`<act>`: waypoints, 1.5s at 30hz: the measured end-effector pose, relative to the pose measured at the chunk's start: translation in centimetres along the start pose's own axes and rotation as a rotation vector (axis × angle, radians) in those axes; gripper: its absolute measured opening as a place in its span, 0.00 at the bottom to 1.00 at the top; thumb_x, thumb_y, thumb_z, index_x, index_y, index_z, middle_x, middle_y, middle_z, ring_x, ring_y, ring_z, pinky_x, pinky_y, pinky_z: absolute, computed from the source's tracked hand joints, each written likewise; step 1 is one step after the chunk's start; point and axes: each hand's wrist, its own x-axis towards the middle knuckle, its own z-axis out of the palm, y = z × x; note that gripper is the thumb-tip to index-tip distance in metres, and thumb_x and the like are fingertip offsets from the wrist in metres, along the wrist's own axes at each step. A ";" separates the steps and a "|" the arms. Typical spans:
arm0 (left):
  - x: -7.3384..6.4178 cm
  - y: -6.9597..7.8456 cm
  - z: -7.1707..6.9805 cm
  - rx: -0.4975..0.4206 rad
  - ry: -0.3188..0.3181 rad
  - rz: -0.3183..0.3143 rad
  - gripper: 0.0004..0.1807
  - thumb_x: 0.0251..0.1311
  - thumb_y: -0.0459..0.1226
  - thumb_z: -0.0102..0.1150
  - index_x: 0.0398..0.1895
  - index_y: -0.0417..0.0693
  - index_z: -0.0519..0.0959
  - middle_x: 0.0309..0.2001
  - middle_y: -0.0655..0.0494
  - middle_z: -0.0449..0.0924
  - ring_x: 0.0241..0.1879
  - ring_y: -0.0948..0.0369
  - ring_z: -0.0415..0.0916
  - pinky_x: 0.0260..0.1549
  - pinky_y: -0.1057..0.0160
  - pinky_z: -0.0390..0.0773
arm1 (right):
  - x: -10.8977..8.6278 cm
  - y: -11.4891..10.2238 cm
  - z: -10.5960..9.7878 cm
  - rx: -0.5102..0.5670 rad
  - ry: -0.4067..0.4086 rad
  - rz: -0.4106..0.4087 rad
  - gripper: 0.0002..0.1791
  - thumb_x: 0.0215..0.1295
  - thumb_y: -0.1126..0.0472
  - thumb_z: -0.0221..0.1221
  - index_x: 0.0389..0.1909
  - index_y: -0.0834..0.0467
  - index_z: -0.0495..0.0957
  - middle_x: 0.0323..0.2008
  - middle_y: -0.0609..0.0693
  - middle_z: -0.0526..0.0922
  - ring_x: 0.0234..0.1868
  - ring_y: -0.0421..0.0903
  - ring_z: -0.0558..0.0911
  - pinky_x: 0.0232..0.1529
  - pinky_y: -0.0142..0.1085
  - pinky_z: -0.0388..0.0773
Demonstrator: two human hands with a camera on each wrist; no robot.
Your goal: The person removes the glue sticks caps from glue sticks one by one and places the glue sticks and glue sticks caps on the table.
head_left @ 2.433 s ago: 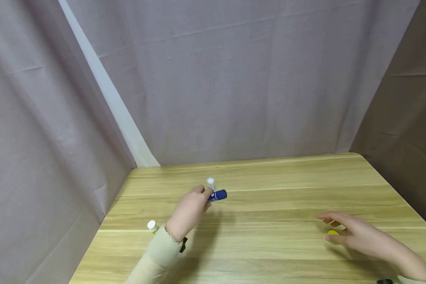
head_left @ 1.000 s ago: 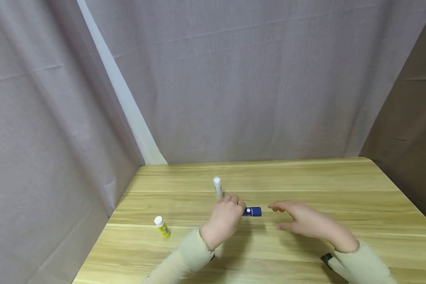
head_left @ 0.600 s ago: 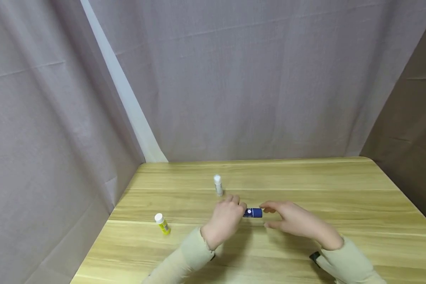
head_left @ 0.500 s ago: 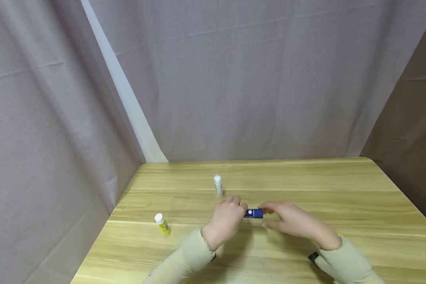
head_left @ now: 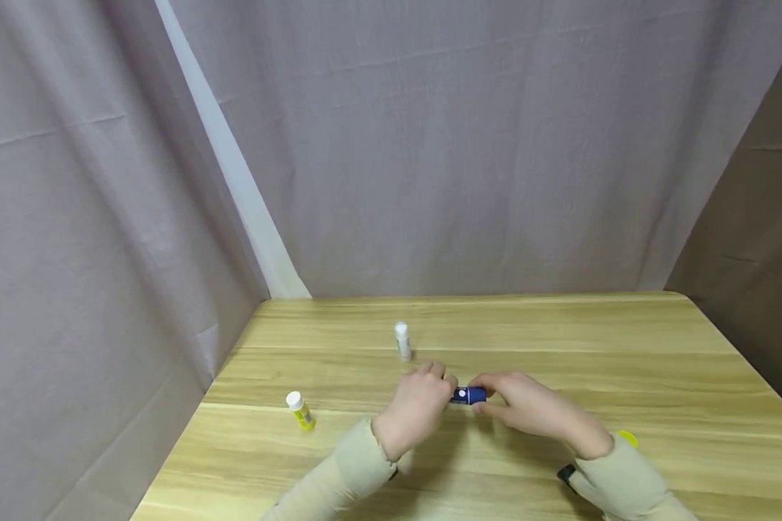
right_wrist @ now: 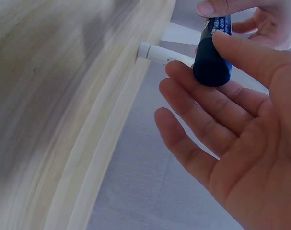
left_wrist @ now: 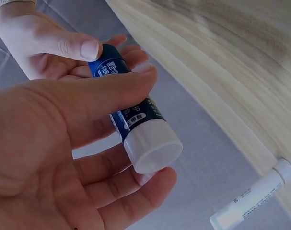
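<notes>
A dark blue glue stick with white lettering lies sideways between my two hands, above the table. My left hand grips its body between thumb and fingers; its translucent white end pokes out in the left wrist view. From the other side, my right hand has thumb and fingertips at the dark blue cap, pinching it. The right hand's remaining fingers are spread loosely below in the right wrist view. A white glue stick stands upright just beyond my left hand.
On the left of the wood-grain table stands a yellow glue stick with a white cap. Part of a yellow round thing shows behind my right sleeve. Grey curtains hang along the table's back and left.
My left hand has brought the blue glue stick rightward and nearer. My right hand has left the yellow thing, moved left, and closed its thumb and fingers on the blue cap.
</notes>
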 end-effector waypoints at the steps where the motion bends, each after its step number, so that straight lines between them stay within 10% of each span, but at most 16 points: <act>1: 0.0 0.0 0.0 -0.002 0.002 0.004 0.06 0.52 0.36 0.73 0.30 0.54 0.84 0.30 0.59 0.77 0.31 0.63 0.73 0.24 0.70 0.76 | 0.0 0.0 0.0 0.004 -0.002 -0.001 0.11 0.67 0.61 0.65 0.49 0.56 0.82 0.39 0.41 0.85 0.39 0.37 0.81 0.40 0.39 0.81; 45: -0.8 -0.8 0.3 -0.074 -0.023 0.024 0.08 0.52 0.41 0.76 0.33 0.55 0.86 0.29 0.61 0.78 0.30 0.65 0.73 0.25 0.70 0.76 | -0.3 -0.5 1.9 -0.138 0.164 -0.070 0.15 0.60 0.63 0.70 0.47 0.61 0.83 0.38 0.49 0.87 0.36 0.43 0.85 0.36 0.38 0.84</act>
